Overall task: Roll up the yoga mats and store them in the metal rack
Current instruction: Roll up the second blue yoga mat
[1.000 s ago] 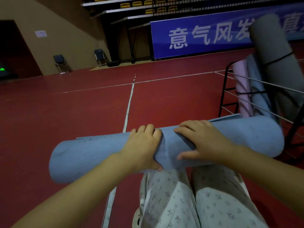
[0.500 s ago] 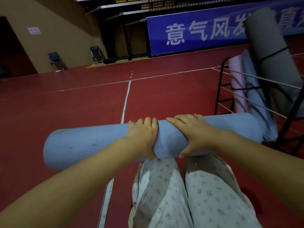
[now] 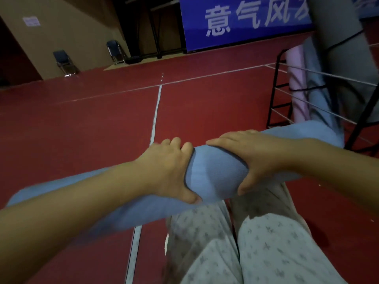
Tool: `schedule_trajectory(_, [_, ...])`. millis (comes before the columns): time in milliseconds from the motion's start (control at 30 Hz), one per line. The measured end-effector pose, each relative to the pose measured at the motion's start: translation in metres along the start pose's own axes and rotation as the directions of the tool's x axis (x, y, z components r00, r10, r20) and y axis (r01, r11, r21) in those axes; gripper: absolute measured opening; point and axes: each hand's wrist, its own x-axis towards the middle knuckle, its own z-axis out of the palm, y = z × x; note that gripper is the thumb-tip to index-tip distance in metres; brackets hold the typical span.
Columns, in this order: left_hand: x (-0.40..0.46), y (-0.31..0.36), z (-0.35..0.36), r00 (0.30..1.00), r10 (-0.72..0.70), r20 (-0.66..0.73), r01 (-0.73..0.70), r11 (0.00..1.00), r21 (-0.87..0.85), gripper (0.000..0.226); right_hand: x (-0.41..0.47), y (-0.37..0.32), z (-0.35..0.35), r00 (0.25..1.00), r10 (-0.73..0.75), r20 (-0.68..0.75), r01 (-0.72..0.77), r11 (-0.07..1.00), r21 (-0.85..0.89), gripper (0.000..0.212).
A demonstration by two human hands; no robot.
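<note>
Near centre, both hands hold rolled blue mat (image 3: 215, 175) w/ curled grip: left hand (image 3: 168, 171), right hand (image 3: 258, 154). Rack (image 3: 276, 95) far right w/ mats.

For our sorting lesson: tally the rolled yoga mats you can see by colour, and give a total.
Blue: 2, the blue mat gripped by the left hand and right hand, and the blue mat in the rack
Pink: 1, the pink mat
Grey: 1, the grey mat
Total: 4
</note>
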Motion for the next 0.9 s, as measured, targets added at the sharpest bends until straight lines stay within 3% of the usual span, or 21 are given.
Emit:
schedule_trajectory(33, [-0.007, 0.003, 0.004, 0.999, -0.012, 0.045, 0.014, 0.999, -0.049, 0.089, -0.005, -0.002, 0.002, 1.000, -0.024, -0.019, 0.025, 0.999, 0.026, 0.110])
schedule_trajectory(100, [-0.016, 0.001, 0.012, 0.983, -0.085, 0.163, 0.122, 0.966, -0.230, 0.086, -0.013, -0.002, 0.016, 0.969, -0.036, -0.245, 0.035, 0.999, -0.010, 0.095])
schedule_trajectory(167, [-0.017, -0.011, 0.021, 0.949, -0.154, 0.275, 0.266, 0.861, -0.434, 0.087, -0.019, 0.000, 0.038, 0.819, 0.086, -0.568, -0.052, 0.996, 0.076, 0.081])
schedule_trajectory(233, [-0.018, -0.025, 0.029, 0.920, -0.174, 0.350, 0.353, 0.758, -0.549, 0.083, -0.019, -0.012, 0.057, 0.619, 0.411, -0.669, -0.162, 0.901, 0.404, 0.067])
schedule_trajectory(267, [-0.019, -0.030, 0.034, 0.912, -0.172, 0.373, 0.376, 0.718, -0.586, 0.081, -0.016, -0.022, 0.062, 0.546, 0.614, -0.570, -0.182, 0.751, 0.634, 0.066])
schedule_trajectory(300, [-0.021, -0.033, 0.038, 0.905, -0.172, 0.390, 0.397, 0.674, -0.623, 0.079, -0.011, -0.032, 0.064, 0.522, 0.777, -0.352, -0.172, 0.501, 0.848, 0.068])
schedule_trajectory(333, [-0.023, -0.035, 0.042, 0.901, -0.172, 0.399, 0.413, 0.626, -0.662, 0.079, -0.004, -0.041, 0.065, 0.565, 0.823, -0.064, -0.143, 0.173, 0.974, 0.067])
schedule_trajectory(367, [-0.024, -0.036, 0.045, 0.903, -0.173, 0.394, 0.416, 0.586, -0.696, 0.081, 0.006, -0.047, 0.065, 0.642, 0.749, 0.166, -0.121, -0.114, 0.986, 0.061])
schedule_trajectory(400, [-0.026, -0.037, 0.047, 0.907, -0.175, 0.383, 0.412, 0.553, -0.724, 0.083, 0.016, -0.050, 0.064, 0.721, 0.630, 0.288, -0.117, -0.299, 0.947, 0.053])
schedule_trajectory(433, [-0.026, -0.038, 0.048, 0.912, -0.175, 0.371, 0.405, 0.525, -0.749, 0.082, 0.027, -0.052, 0.065, 0.783, 0.535, 0.317, -0.116, -0.376, 0.919, 0.050])
schedule_trajectory(533, [-0.024, -0.046, 0.050, 0.946, -0.163, 0.279, 0.323, 0.457, -0.829, 0.050, 0.055, -0.059, 0.062, 0.855, 0.456, 0.246, -0.057, -0.389, 0.919, 0.065])
schedule_trajectory(633, [-0.013, -0.057, 0.053, 0.970, -0.207, 0.131, 0.206, 0.396, -0.895, 0.059, 0.078, -0.051, 0.059, 0.852, 0.508, 0.130, 0.124, -0.436, 0.891, 0.053])
schedule_trajectory(700, [0.004, -0.070, 0.058, 0.965, -0.255, 0.065, 0.166, 0.395, -0.903, 0.075, 0.092, -0.039, 0.053, 0.833, 0.550, 0.061, 0.183, -0.378, 0.908, 0.039])
schedule_trajectory(767, [0.026, -0.084, 0.062, 0.962, -0.268, 0.048, 0.152, 0.383, -0.911, 0.089, 0.106, -0.022, 0.047, 0.821, 0.571, -0.009, 0.198, -0.269, 0.943, 0.057])
schedule_trajectory(833, [0.051, -0.090, 0.065, 0.977, -0.215, 0.000, 0.083, 0.375, -0.923, 0.099, 0.118, -0.003, 0.039, 0.804, 0.588, -0.087, 0.205, -0.137, 0.969, 0.093])
schedule_trajectory(900, [0.080, -0.092, 0.064, 0.987, -0.157, -0.032, 0.010, 0.258, -0.966, 0.113, 0.123, 0.018, 0.035, 0.770, 0.622, -0.141, 0.179, 0.001, 0.984, 0.119])
